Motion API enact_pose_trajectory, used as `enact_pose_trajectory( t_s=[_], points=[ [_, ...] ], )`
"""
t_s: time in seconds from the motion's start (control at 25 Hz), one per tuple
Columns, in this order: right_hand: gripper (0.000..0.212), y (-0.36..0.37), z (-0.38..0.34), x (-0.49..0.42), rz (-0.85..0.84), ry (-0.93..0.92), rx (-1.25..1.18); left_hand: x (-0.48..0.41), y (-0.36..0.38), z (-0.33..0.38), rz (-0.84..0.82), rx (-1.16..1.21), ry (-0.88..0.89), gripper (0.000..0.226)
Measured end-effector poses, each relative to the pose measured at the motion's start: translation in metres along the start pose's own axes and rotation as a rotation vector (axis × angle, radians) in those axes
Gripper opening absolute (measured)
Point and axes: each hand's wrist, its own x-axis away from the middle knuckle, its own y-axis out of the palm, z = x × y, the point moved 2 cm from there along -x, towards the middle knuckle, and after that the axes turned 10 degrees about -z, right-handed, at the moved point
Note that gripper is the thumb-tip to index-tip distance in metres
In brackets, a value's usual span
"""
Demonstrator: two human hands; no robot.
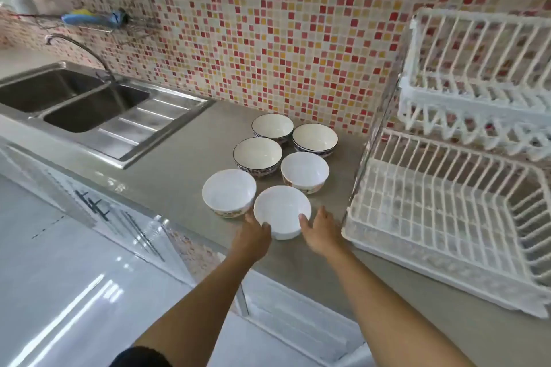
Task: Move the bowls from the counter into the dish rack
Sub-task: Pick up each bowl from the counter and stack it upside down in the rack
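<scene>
Bowls, six of them, are clustered on the grey surface (179, 176), and the nearest white bowl (281, 211) is cupped between the left hand (253, 237) and right hand (320, 232), palms pressed to its sides. Just to the right, the white dish rack (441, 217) is seen.

Home kitchen: steel dbl sink (74, 104), mosaic tile wall (298, 39), dish rack (447, 217).
</scene>
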Motion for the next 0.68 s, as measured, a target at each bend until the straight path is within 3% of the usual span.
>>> enact_pose_trajectory(
  t_s=[0.2, 0.4, 0.48, 0.6, 0.68],
  points=[
    [0.046, 0.033, 0.006, -0.038, -0.105, 0.055, -0.192, -0.026, 0.020, -0.012, -0.034, 0.119, -0.077, 0.066],
    [0.043, 0.022, 0.001, -0.023, -0.086, -0.053, -0.132, -0.022, 0.014, -0.011, -0.025, 0.186, -0.051, 0.069],
    [0.047, 0.006, -0.006, -0.008, -0.044, -0.132, -0.096, -0.018, 0.000, -0.003, 0.007, 0.176, 0.046, 0.065],
    [0.051, -0.031, -0.026, 0.015, 0.102, -0.255, -0.065, -0.012, -0.033, 0.028, 0.132, -0.058, 0.219, 0.074],
    [0.051, -0.062, -0.055, 0.035, 0.218, -0.333, -0.063, 0.005, -0.064, 0.060, 0.223, 0.006, 0.344, 0.083]
  ],
)
